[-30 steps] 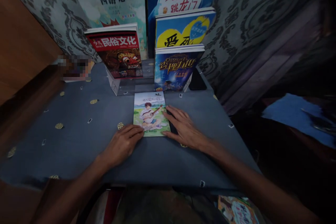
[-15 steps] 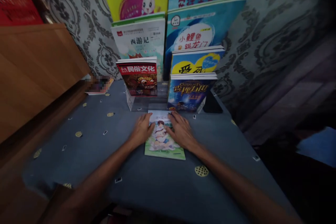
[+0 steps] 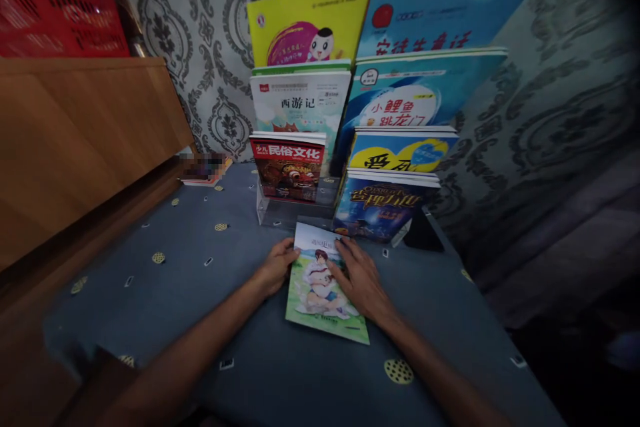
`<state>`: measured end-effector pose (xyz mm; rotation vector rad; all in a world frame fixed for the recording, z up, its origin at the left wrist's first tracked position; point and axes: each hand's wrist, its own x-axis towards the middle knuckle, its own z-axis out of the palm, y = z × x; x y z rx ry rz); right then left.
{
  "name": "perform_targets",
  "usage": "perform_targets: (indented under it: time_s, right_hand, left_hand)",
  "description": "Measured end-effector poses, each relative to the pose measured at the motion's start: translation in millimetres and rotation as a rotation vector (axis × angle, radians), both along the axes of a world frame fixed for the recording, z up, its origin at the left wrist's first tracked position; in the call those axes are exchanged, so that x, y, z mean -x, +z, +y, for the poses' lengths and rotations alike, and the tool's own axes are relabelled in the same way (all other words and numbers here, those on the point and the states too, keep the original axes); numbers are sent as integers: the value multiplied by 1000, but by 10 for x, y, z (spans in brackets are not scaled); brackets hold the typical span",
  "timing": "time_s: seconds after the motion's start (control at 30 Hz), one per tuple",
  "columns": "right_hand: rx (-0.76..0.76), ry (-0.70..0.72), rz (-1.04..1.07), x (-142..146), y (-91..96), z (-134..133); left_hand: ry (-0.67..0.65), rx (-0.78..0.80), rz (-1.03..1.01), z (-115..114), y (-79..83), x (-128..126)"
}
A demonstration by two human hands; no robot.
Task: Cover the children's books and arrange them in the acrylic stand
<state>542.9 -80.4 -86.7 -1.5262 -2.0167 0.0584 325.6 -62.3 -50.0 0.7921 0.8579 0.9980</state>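
Observation:
A thin book point(image 3: 314, 310) with a green and pale-blue cover, showing a seated figure, is between my hands at the middle of the table. My left hand point(image 3: 277, 268) pinches its left edge, thumb on the cover and the other fingers at or under the side. On the right part of the cover lies my right hand point(image 3: 361, 273), its fingers spread and stretched toward the top edge. Just beyond the book stands a clear display rack point(image 3: 293, 213). It carries a red-and-black book point(image 3: 287, 177) at left and a dark-blue book point(image 3: 383, 210) at right.
Behind these, taller books rise in tiers, among them a yellow book point(image 3: 305, 20) and a teal book point(image 3: 465, 77). A small book stack point(image 3: 203, 170) lies at the far left, beside a wooden cabinet point(image 3: 85, 140) with a red basket point(image 3: 65, 7) on it. A dark flat object point(image 3: 425, 233) is right of the rack.
The view has shifted, so the rack sits lower and farther right. The thin book looks larger and slightly turned, and my left hand has moved from its upper left corner area to gripping its left edge.

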Motion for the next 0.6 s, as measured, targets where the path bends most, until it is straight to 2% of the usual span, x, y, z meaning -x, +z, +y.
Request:
perform_targets:
  time_s: [0.13, 0.27, 0.47, 0.53, 0.6]
  right_hand:
    - [75, 7, 173, -61, 30, -9]
    - [87, -2, 334, -119, 80, -17]
    - [92, -10, 603, -104, 135, -13]
    - [44, -37, 614, -68, 195, -40]
    - [-72, -54, 570, -6, 352, -115]
  left_hand:
    - [-5, 9, -111, -42, 94, 2]
    - [-9, -13, -140, -58, 118, 19]
    - [73, -36, -143, -46, 133, 61]
    - [105, -18, -135, -32, 156, 80]
    - [142, 5, -124, -20, 180, 99]
